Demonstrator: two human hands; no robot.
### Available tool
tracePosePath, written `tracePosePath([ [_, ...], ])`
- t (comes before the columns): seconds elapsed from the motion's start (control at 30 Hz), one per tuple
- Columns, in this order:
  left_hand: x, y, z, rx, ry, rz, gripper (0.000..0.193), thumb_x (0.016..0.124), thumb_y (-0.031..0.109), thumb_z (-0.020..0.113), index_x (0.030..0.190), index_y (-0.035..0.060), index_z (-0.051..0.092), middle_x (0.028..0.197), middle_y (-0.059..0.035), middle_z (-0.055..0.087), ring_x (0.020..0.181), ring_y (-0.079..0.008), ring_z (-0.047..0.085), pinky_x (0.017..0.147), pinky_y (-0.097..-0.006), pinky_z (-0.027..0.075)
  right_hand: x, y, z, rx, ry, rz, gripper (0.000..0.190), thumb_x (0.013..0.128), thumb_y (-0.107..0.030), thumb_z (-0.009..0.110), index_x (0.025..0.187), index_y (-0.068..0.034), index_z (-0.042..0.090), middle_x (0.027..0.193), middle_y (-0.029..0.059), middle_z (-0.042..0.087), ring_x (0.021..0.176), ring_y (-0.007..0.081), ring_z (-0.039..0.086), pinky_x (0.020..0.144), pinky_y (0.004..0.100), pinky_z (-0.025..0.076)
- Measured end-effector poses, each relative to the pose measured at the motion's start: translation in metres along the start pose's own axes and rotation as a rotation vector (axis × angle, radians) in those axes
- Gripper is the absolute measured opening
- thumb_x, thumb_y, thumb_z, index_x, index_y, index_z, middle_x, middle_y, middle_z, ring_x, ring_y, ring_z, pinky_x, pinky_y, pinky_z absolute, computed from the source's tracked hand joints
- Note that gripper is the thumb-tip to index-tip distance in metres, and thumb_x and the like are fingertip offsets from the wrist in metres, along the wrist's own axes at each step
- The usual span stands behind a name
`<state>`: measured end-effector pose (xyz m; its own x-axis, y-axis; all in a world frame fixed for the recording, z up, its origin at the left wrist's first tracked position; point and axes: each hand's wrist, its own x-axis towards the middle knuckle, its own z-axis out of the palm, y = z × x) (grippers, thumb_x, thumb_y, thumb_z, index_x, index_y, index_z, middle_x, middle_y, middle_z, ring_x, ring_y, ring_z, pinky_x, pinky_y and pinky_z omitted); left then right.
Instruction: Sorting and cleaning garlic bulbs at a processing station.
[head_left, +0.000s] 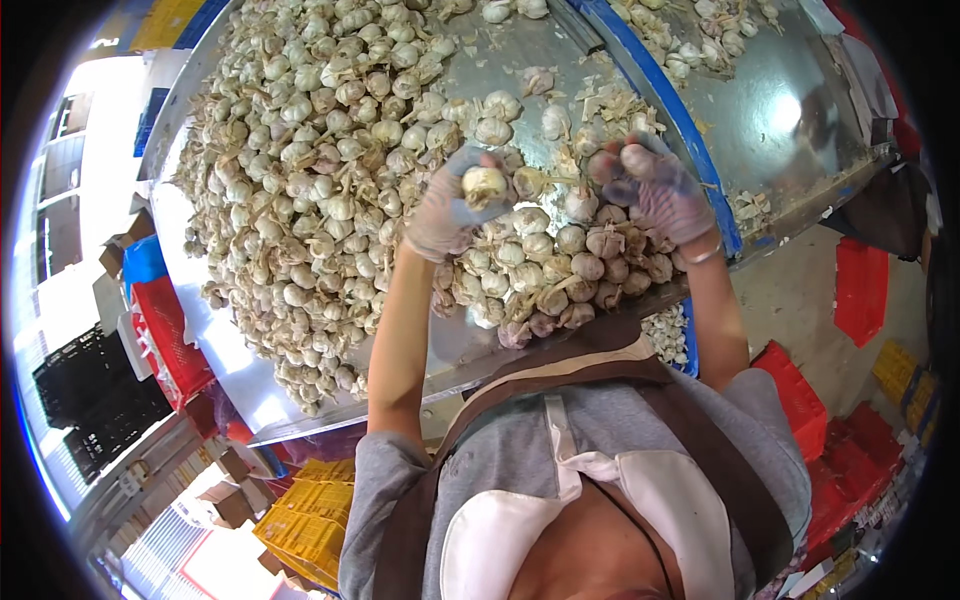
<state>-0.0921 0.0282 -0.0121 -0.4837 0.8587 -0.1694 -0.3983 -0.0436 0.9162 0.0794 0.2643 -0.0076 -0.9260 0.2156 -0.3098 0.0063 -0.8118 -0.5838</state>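
My left hand (454, 202), in a thin work glove, grips a garlic bulb (484, 186) between thumb and fingers. To its right, my gloved right hand (660, 187) is slightly blurred, its fingers closed on a purplish garlic bulb (638, 160). Another bulb lies against its fingertips; whether it is held too, I cannot tell. Both hands are over a metal table (450, 341). A large heap of garlic bulbs (315, 172) covers the left side, and a smaller group of bulbs (540, 262) lies between my forearms. Loose papery skins (611, 101) lie beyond my right hand.
A blue divider (675, 97) runs along the table's right part, with more garlic (697, 45) beyond it. Below the near edge is a blue crate (691, 341) of small bulbs. Red crates (795, 397) stand at the right, yellow crates (307, 517) at the lower left.
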Motion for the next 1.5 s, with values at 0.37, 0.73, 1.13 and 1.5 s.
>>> tracePosePath([
  [0.37, 0.074, -0.025, 0.071, 1.919, -0.270, -0.545, 0.041, 0.071, 0.037, 0.076, 0.100, 0.0083, 0.069, 0.100, -0.0138, 0.068, 0.084, -0.0269, 0.069, 0.064, -0.0401, 0.056, 0.092, 0.055, 0.026, -2.328, -0.076, 0.001, 0.020, 0.079, -0.012, 0.060, 0.097, -0.005, 0.064, 0.092, 0.0189, 0.067, 0.089, 0.0314, 0.067, 0.071, 0.0418, 0.055],
  [0.73, -0.016, -0.001, 0.128, 1.125, -0.323, 0.102, 0.034, 0.082, 0.027, 0.066, 0.112, 0.0125, 0.060, 0.094, -0.0110, 0.064, 0.077, -0.0264, 0.063, 0.068, -0.0364, 0.053, -0.103, -0.038, 0.001, -1.198, 0.103, -0.134, 0.049, 0.072, -0.017, 0.073, 0.115, -0.001, 0.057, 0.095, 0.0085, 0.064, 0.079, 0.0149, 0.060, 0.071, 0.0269, 0.050],
  [1.13, 0.027, -0.025, 0.134, 1.564, -0.109, -0.276, 0.031, 0.083, 0.011, 0.058, 0.114, 0.0102, 0.055, 0.106, -0.0164, 0.060, 0.084, -0.0347, 0.064, 0.069, -0.0422, 0.054, -0.107, 0.011, -0.007, -1.873, 0.145, -0.043, 0.036, 0.080, -0.015, 0.060, 0.116, -0.011, 0.058, 0.107, 0.0176, 0.060, 0.100, 0.0362, 0.059, 0.087, 0.0418, 0.048],
  [1.5, 0.049, -0.027, 0.075, 1.158, -0.079, -0.154, 0.059, 0.068, 0.020, 0.075, 0.118, 0.0010, 0.051, 0.099, -0.0201, 0.063, 0.088, -0.0288, 0.063, 0.081, -0.0354, 0.051, -0.070, 0.020, -0.004, -1.815, -0.010, -0.111, 0.025, 0.076, -0.022, 0.067, 0.097, -0.008, 0.064, 0.084, 0.0105, 0.065, 0.074, 0.0236, 0.065, 0.065, 0.0362, 0.052],
])
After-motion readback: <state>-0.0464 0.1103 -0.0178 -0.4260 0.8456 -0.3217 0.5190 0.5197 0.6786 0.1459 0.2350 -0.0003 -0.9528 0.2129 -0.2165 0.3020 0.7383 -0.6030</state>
